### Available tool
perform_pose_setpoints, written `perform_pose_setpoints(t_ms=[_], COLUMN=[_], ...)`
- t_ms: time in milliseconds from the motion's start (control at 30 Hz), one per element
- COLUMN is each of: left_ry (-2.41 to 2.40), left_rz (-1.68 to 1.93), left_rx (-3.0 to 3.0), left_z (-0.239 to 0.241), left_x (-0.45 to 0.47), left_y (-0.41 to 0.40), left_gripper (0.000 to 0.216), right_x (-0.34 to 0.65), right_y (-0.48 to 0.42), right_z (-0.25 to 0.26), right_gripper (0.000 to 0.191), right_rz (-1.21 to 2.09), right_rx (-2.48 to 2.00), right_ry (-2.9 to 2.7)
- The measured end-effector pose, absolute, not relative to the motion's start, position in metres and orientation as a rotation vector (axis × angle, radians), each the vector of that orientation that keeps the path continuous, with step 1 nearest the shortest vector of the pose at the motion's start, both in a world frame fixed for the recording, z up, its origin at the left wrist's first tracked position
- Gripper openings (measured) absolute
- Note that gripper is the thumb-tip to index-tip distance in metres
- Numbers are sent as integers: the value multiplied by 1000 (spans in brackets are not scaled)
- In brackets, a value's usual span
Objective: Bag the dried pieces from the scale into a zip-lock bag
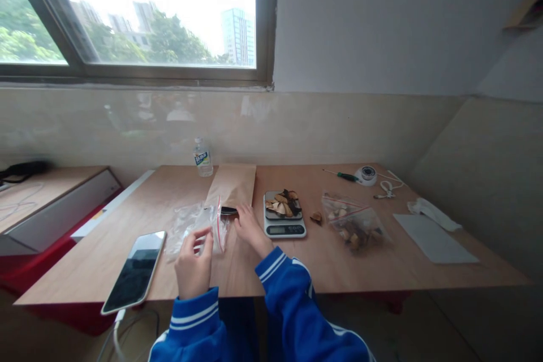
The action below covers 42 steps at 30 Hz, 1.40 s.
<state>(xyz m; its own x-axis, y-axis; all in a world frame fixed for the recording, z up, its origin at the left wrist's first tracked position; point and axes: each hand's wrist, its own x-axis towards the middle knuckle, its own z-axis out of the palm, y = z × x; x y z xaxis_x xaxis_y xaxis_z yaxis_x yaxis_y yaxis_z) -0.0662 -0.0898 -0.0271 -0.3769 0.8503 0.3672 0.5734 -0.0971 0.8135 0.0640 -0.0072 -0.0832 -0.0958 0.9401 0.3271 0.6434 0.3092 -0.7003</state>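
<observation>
My left hand pinches the edge of an empty clear zip bag with a red seal strip that lies on the wooden table. My right hand rests on the table just right of the bag's mouth, fingers curled beside a small dark object; what it grips is unclear. A brown paper bag lies flat behind the hands. Right of my right hand a small kitchen scale carries a pile of dried slices.
A phone on a cable lies at the front left edge. A filled zip bag, a loose slice, a screwdriver, a round white device, a grey sheet and a water bottle sit around.
</observation>
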Motion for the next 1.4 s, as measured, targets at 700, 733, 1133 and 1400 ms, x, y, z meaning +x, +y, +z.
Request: perform_pose_setpoints(t_ms=[700, 733, 1133, 1400], left_ry=[1211, 1178, 1411, 1258], left_rz=[1295, 1280, 1469, 1197], left_rx=[1890, 1891, 1557, 1771], left_z=[-37, -36, -41, -34], left_x=[-39, -37, -45, -53], left_y=[-97, -97, -88, -95], left_gripper=[36, 35, 37, 29], right_x=[88, 91, 96, 84], right_y=[-115, -116, -120, -120], right_z=[-32, -34, -38, -42], right_gripper=[24, 25, 22, 21], right_rz=[976, 972, 1019, 1063], right_rx=[-1105, -1125, -1158, -1069], right_ry=[-1235, -1227, -1276, -1351])
